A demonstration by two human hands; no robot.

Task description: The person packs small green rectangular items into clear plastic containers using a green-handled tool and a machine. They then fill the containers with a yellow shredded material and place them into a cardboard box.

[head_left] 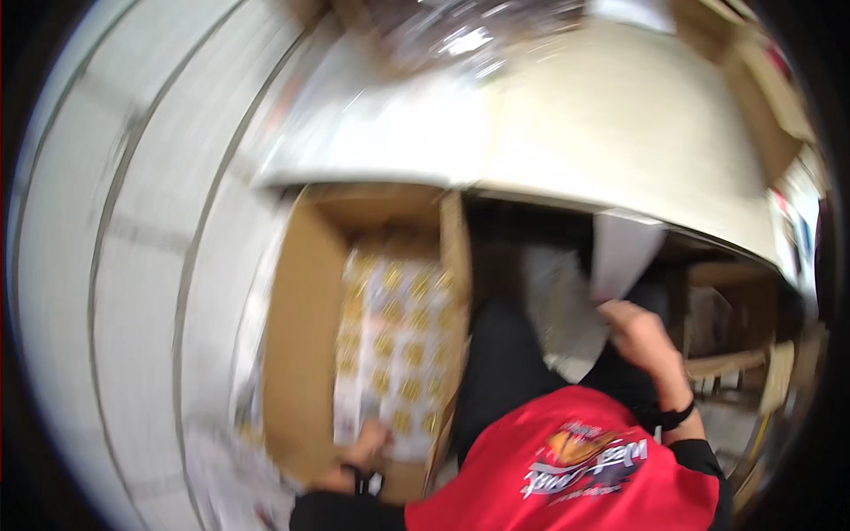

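My right hand [644, 338] is raised over my lap, its fingers closed on the lower end of a flat white sheet [622, 252]. The sheet's upper end reaches the table edge; whether it is paper or plastic is too blurred to tell. Down in an open cardboard box [301, 345] on my left, my left hand [372, 441] is by the near end of a layer of clear-wrapped packs [394, 332] with rows of round gold spots. Motion smears its fingers. Between my legs there is a pale, crumpled plastic-looking piece [553, 296].
A pale tabletop [611, 124] spans the front, with shiny clear-wrapped goods [469, 40] at its far side. Another cardboard box [757, 292] stands under the table at right. A crumpled whitish bag [235, 478] lies left of my arm, beside long white planks or panels [142, 248].
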